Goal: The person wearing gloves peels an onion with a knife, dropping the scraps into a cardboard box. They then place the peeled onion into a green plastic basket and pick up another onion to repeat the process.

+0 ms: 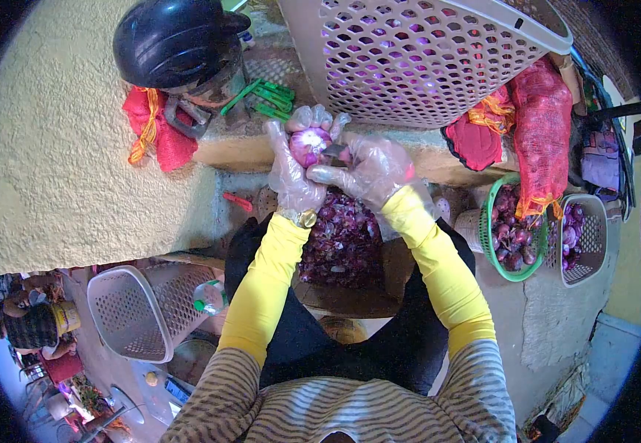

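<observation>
My left hand [293, 177], in a clear plastic glove, grips a red onion [308, 148] whose pale top faces up. My right hand [381, 170], gloved the same way, is closed around a small knife [334, 153]. Its short dark blade lies against the right side of the onion, and the handle is mostly hidden in my fist. My right thumb reaches toward the onion's lower edge. Below both hands, between my knees, a pile of purple onion skins [341, 244] fills a box.
A large perforated basket [424, 66] stands ahead, near red mesh sacks [542, 125]. To the right sit a green basket of onions [514, 236] and a smaller grey basket [590, 244]. At left are a black helmet [176, 40], another basket [128, 310], a bottle [209, 297] and a person [36, 325].
</observation>
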The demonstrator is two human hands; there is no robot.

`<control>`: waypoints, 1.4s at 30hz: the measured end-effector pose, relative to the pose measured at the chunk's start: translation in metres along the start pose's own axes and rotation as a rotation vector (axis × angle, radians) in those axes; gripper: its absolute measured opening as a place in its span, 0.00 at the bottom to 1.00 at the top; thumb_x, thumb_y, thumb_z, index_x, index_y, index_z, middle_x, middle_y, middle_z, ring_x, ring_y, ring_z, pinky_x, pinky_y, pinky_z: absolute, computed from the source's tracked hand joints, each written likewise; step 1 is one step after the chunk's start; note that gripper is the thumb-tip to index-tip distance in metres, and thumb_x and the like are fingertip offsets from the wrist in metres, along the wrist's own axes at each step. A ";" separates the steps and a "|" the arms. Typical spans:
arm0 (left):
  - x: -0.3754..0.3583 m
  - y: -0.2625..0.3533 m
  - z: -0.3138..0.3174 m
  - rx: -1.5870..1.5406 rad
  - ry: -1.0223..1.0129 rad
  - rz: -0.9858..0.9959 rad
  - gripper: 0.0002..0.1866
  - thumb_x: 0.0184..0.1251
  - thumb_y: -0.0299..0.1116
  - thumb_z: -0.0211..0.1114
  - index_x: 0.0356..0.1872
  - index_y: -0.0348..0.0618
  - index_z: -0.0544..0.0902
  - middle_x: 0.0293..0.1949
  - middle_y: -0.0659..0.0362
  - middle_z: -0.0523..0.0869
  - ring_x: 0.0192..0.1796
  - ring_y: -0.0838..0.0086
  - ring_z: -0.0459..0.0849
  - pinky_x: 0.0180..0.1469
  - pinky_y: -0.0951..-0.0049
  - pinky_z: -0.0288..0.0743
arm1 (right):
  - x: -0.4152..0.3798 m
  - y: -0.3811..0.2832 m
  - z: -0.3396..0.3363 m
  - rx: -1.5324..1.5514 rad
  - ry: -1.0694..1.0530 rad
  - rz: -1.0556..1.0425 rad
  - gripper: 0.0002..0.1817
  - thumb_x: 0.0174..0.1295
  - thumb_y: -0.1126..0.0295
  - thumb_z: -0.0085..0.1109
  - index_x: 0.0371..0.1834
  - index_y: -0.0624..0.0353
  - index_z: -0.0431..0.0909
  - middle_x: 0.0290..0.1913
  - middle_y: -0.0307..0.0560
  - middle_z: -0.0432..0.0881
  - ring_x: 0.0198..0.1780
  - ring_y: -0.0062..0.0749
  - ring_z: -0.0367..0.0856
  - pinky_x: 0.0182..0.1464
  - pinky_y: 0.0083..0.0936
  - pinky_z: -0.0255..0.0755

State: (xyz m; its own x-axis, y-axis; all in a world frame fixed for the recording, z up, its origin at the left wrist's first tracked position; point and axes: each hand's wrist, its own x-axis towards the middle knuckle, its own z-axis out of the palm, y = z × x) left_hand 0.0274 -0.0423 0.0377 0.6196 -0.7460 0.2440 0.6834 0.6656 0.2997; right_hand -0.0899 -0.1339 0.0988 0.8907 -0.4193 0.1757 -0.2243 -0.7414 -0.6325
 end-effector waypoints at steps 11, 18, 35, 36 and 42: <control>-0.007 -0.004 0.022 0.275 0.247 0.050 0.33 0.79 0.66 0.42 0.48 0.43 0.77 0.47 0.54 0.82 0.53 0.59 0.81 0.71 0.48 0.69 | 0.001 0.001 0.000 -0.016 0.027 -0.006 0.32 0.56 0.35 0.68 0.40 0.57 0.85 0.27 0.51 0.85 0.31 0.50 0.86 0.36 0.41 0.77; -0.005 -0.003 0.010 0.244 0.228 0.003 0.30 0.78 0.65 0.44 0.45 0.46 0.77 0.48 0.54 0.82 0.54 0.60 0.81 0.71 0.47 0.69 | 0.002 -0.001 -0.009 -0.054 -0.043 -0.040 0.29 0.65 0.37 0.58 0.41 0.56 0.86 0.30 0.53 0.87 0.33 0.54 0.86 0.40 0.47 0.80; -0.007 0.001 0.014 0.161 0.284 -0.022 0.29 0.75 0.65 0.52 0.48 0.46 0.77 0.53 0.52 0.81 0.58 0.59 0.80 0.76 0.43 0.64 | 0.000 0.011 -0.004 -0.080 -0.084 -0.160 0.28 0.62 0.38 0.63 0.33 0.56 0.83 0.28 0.51 0.85 0.31 0.53 0.85 0.35 0.46 0.77; -0.007 0.002 0.014 0.140 0.261 -0.035 0.29 0.75 0.65 0.51 0.48 0.46 0.77 0.54 0.51 0.81 0.58 0.59 0.79 0.76 0.44 0.64 | 0.001 0.009 -0.007 -0.092 -0.111 -0.170 0.30 0.62 0.35 0.60 0.37 0.55 0.82 0.31 0.51 0.86 0.33 0.53 0.86 0.37 0.47 0.78; -0.011 0.002 0.024 0.283 0.317 -0.033 0.28 0.78 0.65 0.47 0.42 0.48 0.74 0.49 0.53 0.81 0.54 0.60 0.80 0.66 0.52 0.72 | 0.001 0.002 -0.011 -0.081 -0.020 -0.097 0.31 0.57 0.34 0.66 0.39 0.55 0.83 0.33 0.50 0.87 0.35 0.53 0.86 0.39 0.48 0.78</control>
State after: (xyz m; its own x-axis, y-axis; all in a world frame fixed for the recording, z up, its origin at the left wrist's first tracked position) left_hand 0.0130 -0.0334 0.0575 0.7177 -0.6944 -0.0525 0.5990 0.5771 0.5551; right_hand -0.0939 -0.1422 0.1061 0.9175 -0.3330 0.2174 -0.1668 -0.8184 -0.5500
